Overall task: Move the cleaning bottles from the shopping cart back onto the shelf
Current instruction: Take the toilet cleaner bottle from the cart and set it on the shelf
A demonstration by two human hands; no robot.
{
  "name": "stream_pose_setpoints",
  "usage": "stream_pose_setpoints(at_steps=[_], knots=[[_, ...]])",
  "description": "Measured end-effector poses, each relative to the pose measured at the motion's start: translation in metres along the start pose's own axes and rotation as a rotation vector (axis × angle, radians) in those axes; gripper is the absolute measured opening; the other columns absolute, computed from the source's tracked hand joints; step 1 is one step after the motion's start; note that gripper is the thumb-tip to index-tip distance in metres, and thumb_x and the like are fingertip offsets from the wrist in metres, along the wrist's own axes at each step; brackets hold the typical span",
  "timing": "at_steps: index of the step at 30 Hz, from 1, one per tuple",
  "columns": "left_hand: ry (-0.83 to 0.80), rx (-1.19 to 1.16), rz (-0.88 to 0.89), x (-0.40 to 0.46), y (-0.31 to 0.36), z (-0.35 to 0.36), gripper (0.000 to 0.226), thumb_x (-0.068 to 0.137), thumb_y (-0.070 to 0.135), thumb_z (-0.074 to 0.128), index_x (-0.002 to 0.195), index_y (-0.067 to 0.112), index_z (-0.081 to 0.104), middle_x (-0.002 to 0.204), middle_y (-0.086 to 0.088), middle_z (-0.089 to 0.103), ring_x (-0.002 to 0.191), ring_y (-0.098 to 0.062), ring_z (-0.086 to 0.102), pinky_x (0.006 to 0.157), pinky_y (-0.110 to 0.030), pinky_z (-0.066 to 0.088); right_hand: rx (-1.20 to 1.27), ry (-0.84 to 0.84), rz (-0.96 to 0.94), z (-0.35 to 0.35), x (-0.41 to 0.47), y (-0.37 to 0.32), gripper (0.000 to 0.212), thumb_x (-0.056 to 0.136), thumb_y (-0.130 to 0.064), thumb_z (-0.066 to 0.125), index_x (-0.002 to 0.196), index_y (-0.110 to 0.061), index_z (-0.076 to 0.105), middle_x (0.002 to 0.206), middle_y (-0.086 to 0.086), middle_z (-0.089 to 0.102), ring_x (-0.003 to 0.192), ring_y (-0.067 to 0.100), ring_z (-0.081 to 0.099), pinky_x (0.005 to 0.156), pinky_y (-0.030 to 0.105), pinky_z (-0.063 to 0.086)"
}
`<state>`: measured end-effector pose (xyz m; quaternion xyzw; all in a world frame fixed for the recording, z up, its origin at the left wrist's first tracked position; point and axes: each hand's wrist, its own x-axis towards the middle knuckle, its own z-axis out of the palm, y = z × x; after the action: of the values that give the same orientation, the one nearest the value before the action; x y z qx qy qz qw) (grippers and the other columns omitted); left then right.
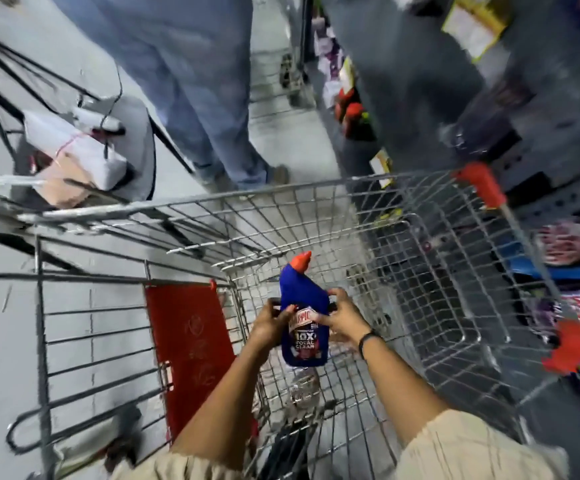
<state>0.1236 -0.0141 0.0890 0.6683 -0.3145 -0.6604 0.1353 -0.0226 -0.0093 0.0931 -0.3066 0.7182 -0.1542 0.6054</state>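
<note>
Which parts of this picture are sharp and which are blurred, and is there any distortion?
Head view: the bottle and both hands, left hand and right hand, are fairly sharp, and the label is partly readable; the shelf, the jeans and the cart rim are smeared by motion; the wide lens bends the cart wires outward; lighting is flat, without strong glare.

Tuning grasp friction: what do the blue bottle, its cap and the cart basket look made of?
Blue toilet-cleaner bottle: looks like opaque moulded plastic, fairly smooth, with a printed label on the front. Orange-red cap: probably plastic too, angled nozzle shape. Shopping cart basket: metal wire mesh, bright silvery finish, likely plated steel.
</note>
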Motion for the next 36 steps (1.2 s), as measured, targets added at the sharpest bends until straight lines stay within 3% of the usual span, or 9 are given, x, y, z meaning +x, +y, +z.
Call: stream_pose_setpoints(at_steps=[4, 12, 16, 19, 21, 23, 25, 32, 36], knots=[[-0.132, 0.114, 0.208, -0.049, 0.06, 0.018, 0.02, 0.089, 0.017, 0.053, 0.107, 0.015, 0.044, 0.099, -0.01, 0.056, 0.075, -0.012, 0.055, 0.056, -0.024, 0.052, 0.068, 0.117, -0.131, -0.053, -0.068, -0.029, 0.055, 0.074, -0.008, 0.071, 0.117, -0.01, 0.037, 0.127, 0.023, 0.049, 0.112, 0.036, 0.054, 0.095, 0.052, 0.047], [-0.361, 0.391, 0.636, -0.13, 0.155, 0.109, 0.028, 0.063, 0.049, 0.062, 0.084, 0.035, 0.05, 0.083, -0.006, 0.056, 0.083, -0.024, 0.053, 0.078, -0.065, 0.048, 0.271, 0.438, -0.408, -0.166, -0.201, -0.028, 0.061, 0.077, -0.006, 0.069, 0.126, -0.005, 0.033, 0.128, 0.016, 0.049, 0.099, 0.021, 0.056, 0.075, 0.024, 0.051], [-0.39, 0.42, 0.826, -0.202, 0.18, 0.172, 0.025, 0.074, 0.041, 0.064, 0.092, 0.034, 0.049, 0.096, -0.014, 0.059, 0.089, -0.021, 0.053, 0.086, -0.057, 0.051, 0.316, 0.615, -0.542, -0.219, -0.277, -0.011, 0.055, 0.07, -0.012, 0.076, 0.113, -0.018, 0.042, 0.115, 0.009, 0.057, 0.106, 0.025, 0.057, 0.09, 0.04, 0.049], [-0.503, 0.438, 0.964, -0.247, 0.186, 0.237, 0.039, 0.065, 0.053, 0.062, 0.094, 0.03, 0.051, 0.097, -0.028, 0.062, 0.079, -0.022, 0.053, 0.07, -0.05, 0.049, 0.324, 0.769, -0.595, -0.264, -0.34, 0.022, 0.053, 0.068, -0.019, 0.078, 0.106, -0.026, 0.041, 0.106, 0.002, 0.057, 0.095, 0.022, 0.059, 0.084, 0.044, 0.051], [-0.554, 0.432, 1.009, -0.27, 0.19, 0.27, 0.051, 0.065, 0.06, 0.064, 0.1, 0.025, 0.052, 0.1, -0.024, 0.064, 0.084, -0.024, 0.057, 0.072, -0.053, 0.051, 0.314, 0.862, -0.644, -0.285, -0.371, 0.038, 0.055, 0.068, -0.018, 0.078, 0.108, -0.025, 0.041, 0.101, -0.002, 0.055, 0.092, 0.019, 0.059, 0.08, 0.04, 0.053], [-0.664, 0.398, 1.034, -0.3, 0.184, 0.315, 0.029, 0.078, 0.039, 0.064, 0.1, 0.024, 0.052, 0.099, -0.012, 0.064, 0.086, -0.017, 0.058, 0.074, -0.039, 0.054, 0.285, 0.982, -0.646, -0.309, -0.409, 0.064, 0.054, 0.067, -0.02, 0.078, 0.106, -0.025, 0.041, 0.09, -0.015, 0.053, 0.085, 0.011, 0.057, 0.077, 0.033, 0.054], [-0.777, 0.378, 1.116, -0.328, 0.173, 0.362, 0.018, 0.08, 0.027, 0.062, 0.094, 0.031, 0.052, 0.094, 0.003, 0.062, 0.085, -0.007, 0.056, 0.075, -0.027, 0.053, 0.261, 1.1, -0.639, -0.332, -0.446, 0.095, 0.055, 0.066, -0.024, 0.079, 0.108, -0.023, 0.043, 0.087, -0.024, 0.049, 0.088, 0.012, 0.056, 0.082, 0.043, 0.055], [-0.952, 0.489, 1.071, -0.361, 0.141, 0.47, 0.023, 0.091, -0.001, 0.04, 0.086, 0.021, 0.04, 0.089, 0.006, 0.053, 0.066, 0.01, 0.059, 0.056, -0.011, 0.054, 0.301, 1.31, -0.54, -0.374, -0.486, 0.166, 0.059, 0.067, -0.019, 0.078, 0.115, -0.011, 0.044, 0.103, -0.005, 0.057, 0.089, 0.014, 0.057, 0.087, 0.043, 0.052], [-0.932, 0.564, 1.07, -0.342, 0.137, 0.494, 0.021, 0.091, 0.003, 0.045, 0.091, 0.023, 0.04, 0.094, 0.001, 0.053, 0.082, -0.008, 0.054, 0.06, -0.015, 0.053, 0.348, 1.324, -0.508, -0.382, -0.466, 0.184, 0.058, 0.069, -0.018, 0.077, 0.114, -0.007, 0.042, 0.106, -0.001, 0.057, 0.088, 0.013, 0.056, 0.085, 0.038, 0.051]])
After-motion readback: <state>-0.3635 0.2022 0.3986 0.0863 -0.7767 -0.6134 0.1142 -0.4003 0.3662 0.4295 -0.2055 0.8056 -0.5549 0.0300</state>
